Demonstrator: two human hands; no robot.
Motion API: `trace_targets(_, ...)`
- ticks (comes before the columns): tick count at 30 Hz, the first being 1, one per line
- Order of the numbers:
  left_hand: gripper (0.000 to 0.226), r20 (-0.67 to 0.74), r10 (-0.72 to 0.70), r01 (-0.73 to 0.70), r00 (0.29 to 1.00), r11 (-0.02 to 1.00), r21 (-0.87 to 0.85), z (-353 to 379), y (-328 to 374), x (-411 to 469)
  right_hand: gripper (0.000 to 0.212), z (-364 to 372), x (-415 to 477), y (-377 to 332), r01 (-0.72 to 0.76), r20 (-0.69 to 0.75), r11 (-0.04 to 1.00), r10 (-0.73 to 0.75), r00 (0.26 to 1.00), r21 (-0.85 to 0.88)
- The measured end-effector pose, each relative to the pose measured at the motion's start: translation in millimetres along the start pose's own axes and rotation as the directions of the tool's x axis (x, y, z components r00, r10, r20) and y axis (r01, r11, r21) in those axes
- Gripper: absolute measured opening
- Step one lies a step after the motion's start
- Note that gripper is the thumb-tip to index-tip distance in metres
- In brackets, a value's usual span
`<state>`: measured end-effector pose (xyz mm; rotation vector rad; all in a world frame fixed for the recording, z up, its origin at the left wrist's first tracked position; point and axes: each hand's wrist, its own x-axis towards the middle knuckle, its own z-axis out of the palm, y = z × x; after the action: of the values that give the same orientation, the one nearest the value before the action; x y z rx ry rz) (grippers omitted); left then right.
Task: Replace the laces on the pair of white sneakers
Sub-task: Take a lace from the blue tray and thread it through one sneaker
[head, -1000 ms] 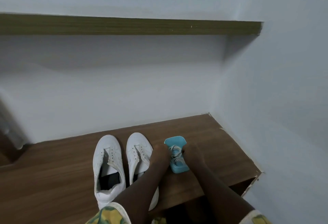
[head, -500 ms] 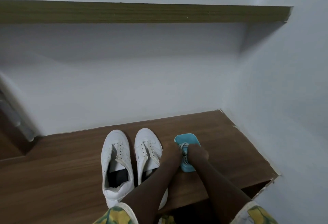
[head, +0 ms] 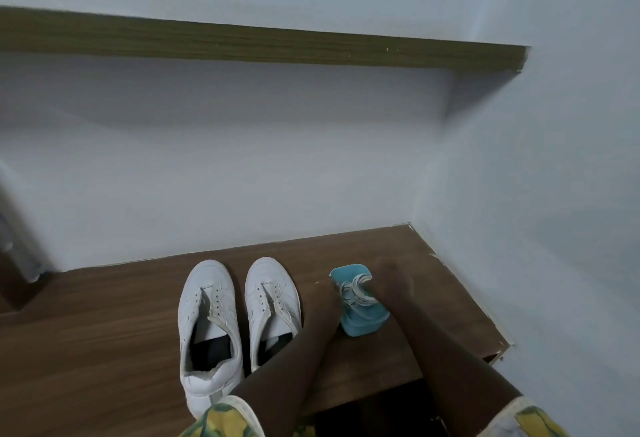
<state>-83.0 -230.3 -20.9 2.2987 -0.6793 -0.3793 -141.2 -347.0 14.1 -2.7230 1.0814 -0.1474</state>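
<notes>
Two white sneakers stand side by side on the brown wooden table (head: 104,350), toes toward the wall, both without laces: the left sneaker (head: 207,312) and the right sneaker (head: 272,298). To their right sits a small blue container (head: 363,320) with a bundle of white laces (head: 355,293) in it. My left hand (head: 329,301) holds the container's left side. My right hand (head: 388,280) is at its far right edge and pinches the top of the lace bundle, which rises slightly toward it. Both hands are dark and blurred.
A pale wall runs along the back and right of the table, meeting in a corner. A wooden shelf (head: 263,47) hangs on the wall above. The table's front right edge (head: 498,353) drops off close to my right forearm.
My right hand has shifted from over the container to its far right side and tugs the laces up. My left hand stays at the container's left. The view has tilted.
</notes>
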Motion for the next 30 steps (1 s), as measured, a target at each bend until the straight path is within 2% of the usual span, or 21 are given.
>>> trace_targets(2,0.036,-0.062,0.042,-0.047,0.997,0.995,-0.092,-13,7,-3,0.009,-6,0,0,0.068,-0.019,0.994,-0.066,0.998,0.089)
trace_targets(4,0.037,-0.031,0.098,-0.103,0.995,0.961,-0.258,-26,12,-7,0.02,-10,-4,-7,0.081,-0.001,0.949,-0.085,0.996,0.304)
trace_targets(6,0.04,0.024,0.151,-0.13,0.988,0.909,-0.397,-38,13,-15,0.009,-15,-9,-18,0.076,0.007,0.875,-0.09,0.996,0.478)
trace_targets(9,0.039,0.04,0.158,-0.118,0.987,0.864,-0.49,-57,8,-28,0.005,-25,-18,-37,0.043,0.026,0.785,-0.074,0.997,0.618)
trace_targets(10,0.035,0.029,0.148,-0.111,0.989,0.844,-0.524,-63,4,-30,0.016,-28,-21,-43,0.045,0.016,0.754,-0.073,0.997,0.655)
trace_targets(12,0.028,0.033,0.081,-0.046,0.996,0.805,-0.592,-75,-4,-31,0.039,-35,-28,-56,0.033,0.012,0.704,-0.059,0.998,0.71)
trace_targets(14,0.028,0.049,0.03,0.007,0.998,0.787,-0.617,-86,-17,-26,0.046,-37,-35,-69,0.03,0.016,0.675,-0.062,0.998,0.737)
trace_targets(16,0.029,0.068,-0.003,0.046,0.998,0.758,-0.651,-99,-29,-24,0.043,-36,-38,-84,0.03,0.02,0.652,-0.069,0.997,0.758)
trace_targets(18,0.028,0.101,-0.03,0.094,0.994,0.687,-0.721,-115,-38,-27,0.039,-33,-41,-100,0.012,0.042,0.627,-0.071,0.997,0.779)
trace_targets(21,0.025,0.211,-0.038,0.193,0.977,0.58,-0.791,-131,-51,-25,0.03,-29,-45,-125,-0.047,0.087,0.5,-0.057,0.995,0.865)
trace_targets(24,0.035,0.263,0.023,0.181,0.965,0.664,-0.725,-138,-69,-14,0.022,-22,-44,-146,-0.124,0.14,0.317,-0.028,0.99,0.94)
trace_targets(26,0.031,0.275,0.09,0.145,0.957,0.673,-0.725,-141,-78,-6,0.018,-17,-39,-159,-0.187,0.199,0.205,-0.037,0.979,0.961)
trace_targets(30,0.029,0.316,0.171,0.137,0.933,0.644,-0.753,-145,-92,14,0.011,-9,-21,-174,-0.234,0.241,0.114,-0.057,0.969,0.966)
